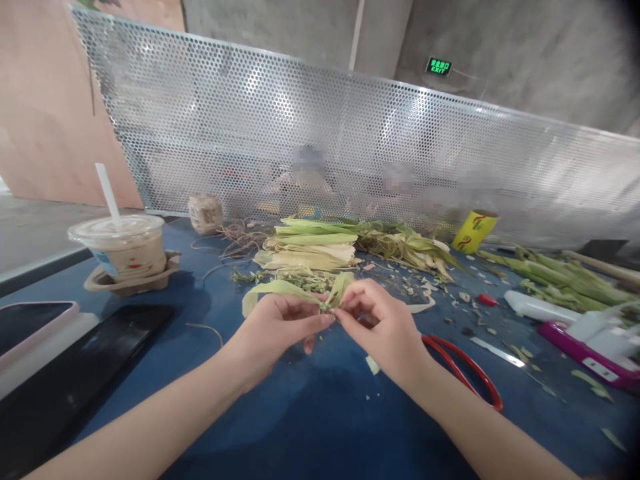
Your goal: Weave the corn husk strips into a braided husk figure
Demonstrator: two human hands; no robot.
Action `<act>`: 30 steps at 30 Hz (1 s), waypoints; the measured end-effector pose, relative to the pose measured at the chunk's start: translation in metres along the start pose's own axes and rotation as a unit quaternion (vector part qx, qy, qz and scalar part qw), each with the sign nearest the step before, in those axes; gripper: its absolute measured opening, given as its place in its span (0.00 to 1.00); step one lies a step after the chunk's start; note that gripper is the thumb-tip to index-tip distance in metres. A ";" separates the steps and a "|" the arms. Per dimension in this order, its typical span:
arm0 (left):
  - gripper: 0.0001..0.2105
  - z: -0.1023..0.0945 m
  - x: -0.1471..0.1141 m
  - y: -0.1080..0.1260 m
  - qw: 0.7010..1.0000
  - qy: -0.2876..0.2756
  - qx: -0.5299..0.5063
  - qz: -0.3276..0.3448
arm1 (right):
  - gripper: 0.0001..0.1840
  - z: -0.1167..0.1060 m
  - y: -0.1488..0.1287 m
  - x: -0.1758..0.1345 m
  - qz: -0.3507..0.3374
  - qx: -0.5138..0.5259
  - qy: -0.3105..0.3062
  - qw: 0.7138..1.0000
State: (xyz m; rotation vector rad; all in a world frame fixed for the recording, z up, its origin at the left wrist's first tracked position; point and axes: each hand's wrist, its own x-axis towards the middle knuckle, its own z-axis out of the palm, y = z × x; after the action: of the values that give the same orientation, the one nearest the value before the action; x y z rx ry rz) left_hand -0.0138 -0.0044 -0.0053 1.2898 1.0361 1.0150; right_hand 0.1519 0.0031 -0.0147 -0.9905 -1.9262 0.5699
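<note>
Above the blue table, my left hand (277, 327) and my right hand (377, 323) meet with thumbs and fingertips pinched together. Between them is a pale green corn husk strip (280, 288), gathered at the middle; its left end spreads over my left fingers. A short upright piece of husk (343, 285) rises by my right fingertips. Whether a thread runs through the pinch, I cannot make out. Just beyond my hands lies a stack of flattened corn husks (315, 240), light green on top and cream below. Small green sprigs (295, 275) sit in front of that stack.
Left are a lidded drink cup (127, 247), phones (90, 380) and twine (240, 240). Red-handled scissors (467, 367), a craft blade (500, 352), a purple power strip (590, 353) and husk scraps lie right. A perforated metal screen (225, 120) stands behind the table.
</note>
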 end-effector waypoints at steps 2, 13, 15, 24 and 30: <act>0.08 -0.002 0.001 0.002 0.999 0.027 0.034 0.022 | 0.06 -0.004 0.000 0.000 -0.044 -0.021 -0.027 0.998; 0.08 -0.010 0.008 0.002 0.969 0.091 0.217 0.068 | 0.08 -0.023 -0.003 0.005 -0.126 -0.105 -0.097 0.982; 0.07 -0.007 0.005 0.000 0.961 0.087 0.245 0.099 | 0.10 -0.024 -0.002 0.006 -0.017 0.047 -0.133 0.990; 0.07 -0.001 -0.001 0.002 0.981 -0.038 0.192 0.015 | 0.18 -0.024 0.002 0.014 0.134 0.332 -0.213 0.909; 0.14 -0.005 0.001 0.005 0.979 -0.076 0.189 0.019 | 0.13 -0.022 -0.002 0.011 0.145 0.345 -0.184 0.909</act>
State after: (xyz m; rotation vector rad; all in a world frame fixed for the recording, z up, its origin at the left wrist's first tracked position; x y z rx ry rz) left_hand -0.0181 -0.0020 -0.0004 1.6743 1.1237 0.7528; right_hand 0.1666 0.0113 0.0031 -0.7267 -1.6687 1.5779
